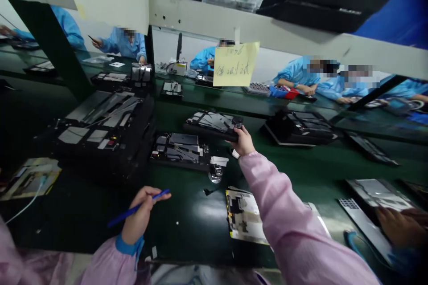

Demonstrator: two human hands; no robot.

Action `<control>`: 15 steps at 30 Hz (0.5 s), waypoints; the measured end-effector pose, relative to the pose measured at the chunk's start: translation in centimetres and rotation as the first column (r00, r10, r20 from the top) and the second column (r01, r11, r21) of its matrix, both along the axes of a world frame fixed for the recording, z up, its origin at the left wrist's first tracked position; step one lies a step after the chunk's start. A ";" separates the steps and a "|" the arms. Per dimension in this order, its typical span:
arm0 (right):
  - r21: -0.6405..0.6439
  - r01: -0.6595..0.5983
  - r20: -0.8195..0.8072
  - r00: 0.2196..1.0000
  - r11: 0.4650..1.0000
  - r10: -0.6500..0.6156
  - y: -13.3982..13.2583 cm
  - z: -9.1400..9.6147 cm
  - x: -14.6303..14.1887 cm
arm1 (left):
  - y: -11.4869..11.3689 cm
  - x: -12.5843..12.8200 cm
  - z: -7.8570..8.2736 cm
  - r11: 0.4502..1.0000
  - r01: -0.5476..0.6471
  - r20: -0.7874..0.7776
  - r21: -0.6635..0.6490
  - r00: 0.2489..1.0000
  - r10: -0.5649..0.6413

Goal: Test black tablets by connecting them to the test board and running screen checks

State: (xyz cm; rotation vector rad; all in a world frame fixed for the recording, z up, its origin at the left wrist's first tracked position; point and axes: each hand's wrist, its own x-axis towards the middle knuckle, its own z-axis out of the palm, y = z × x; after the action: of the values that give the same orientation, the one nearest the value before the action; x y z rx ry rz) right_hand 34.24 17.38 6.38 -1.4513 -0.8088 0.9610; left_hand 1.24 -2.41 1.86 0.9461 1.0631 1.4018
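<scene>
My left hand (139,209) is closed around a slim blue pen-like tool (125,217), low over the dark green bench. My outstretched right hand (244,141) grips the right end of an opened tablet (214,121), its grey inner parts facing up. Whether that tablet is lifted or rests on something, I cannot tell. Just in front of it lies another opened tablet (180,149). Beside this one sit a small round silver part (216,173) and a white strip (219,160). A pale panel with yellow edges (245,222) lies partly under my right sleeve.
A tall stack of opened tablets (100,124) stands at left, a lower stack (302,127) at back right. A cabled panel (31,178) lies far left. At right, another person's hand (401,227) touches a device. A yellow note (236,64) hangs from the shelf beam (200,18).
</scene>
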 end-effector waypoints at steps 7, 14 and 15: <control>-0.155 -0.114 0.447 0.878 0.981 0.173 7.4 -0.9 -2.9 | -0.6 -0.1 1.1 0.975 0.159 -0.267 -0.153 0.943 -0.196; -0.492 -0.360 0.609 0.509 0.793 0.609 5.1 -2.5 -8.0 | -0.2 0.6 1.0 0.992 0.068 -0.321 -0.103 0.942 -0.097; -0.524 -0.361 0.604 0.481 0.772 0.635 4.8 -2.6 -8.4 | -0.2 0.7 0.9 0.994 0.062 -0.314 -0.092 0.945 -0.088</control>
State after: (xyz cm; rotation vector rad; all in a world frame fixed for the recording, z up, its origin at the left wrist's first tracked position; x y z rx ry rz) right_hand 25.86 22.13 3.76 -2.0081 -1.8855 0.9219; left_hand 1.95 -2.60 2.77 1.1671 1.2985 1.1575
